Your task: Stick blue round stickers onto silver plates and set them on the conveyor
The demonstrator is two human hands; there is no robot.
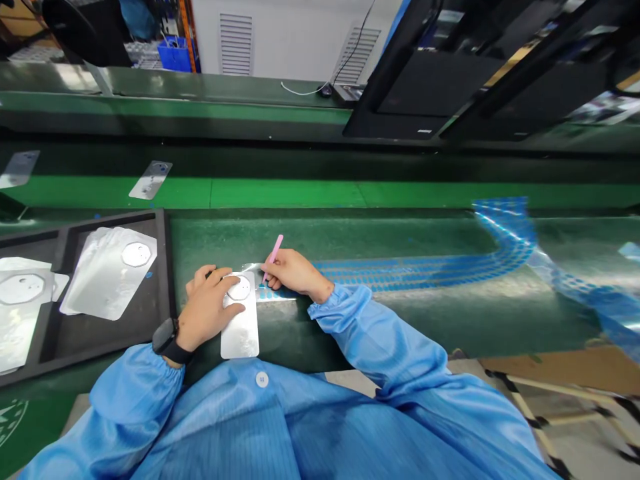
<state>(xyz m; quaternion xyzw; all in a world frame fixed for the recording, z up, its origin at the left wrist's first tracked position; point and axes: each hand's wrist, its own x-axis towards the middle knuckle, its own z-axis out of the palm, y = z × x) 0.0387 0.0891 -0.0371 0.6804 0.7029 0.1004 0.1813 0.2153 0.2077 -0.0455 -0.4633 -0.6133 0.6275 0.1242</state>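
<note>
My left hand point(210, 303), with a dark watch on its wrist, rests with spread fingers over the upper left of a silver rectangular plate point(241, 340). Thumb and index finger touch the plate beside its white round patch. Just right of it, my right hand point(293, 272) pinches a slim pink tool point(276, 248), tilted with its lower end down at the strip. Below that hand runs a long clear strip with rows of blue dots point(400, 273); its left end lies against the plate's upper right side. Whether the tool's tip carries a dot is too small to tell.
At left, a black divided tray point(167, 267) holds stacked silver plates point(107, 280) in its compartments. Another plate point(151, 180) lies on the green belt behind. The dotted strip curls up at right and trails over the table's front edge. Dark monitors point(425, 87) stand back right.
</note>
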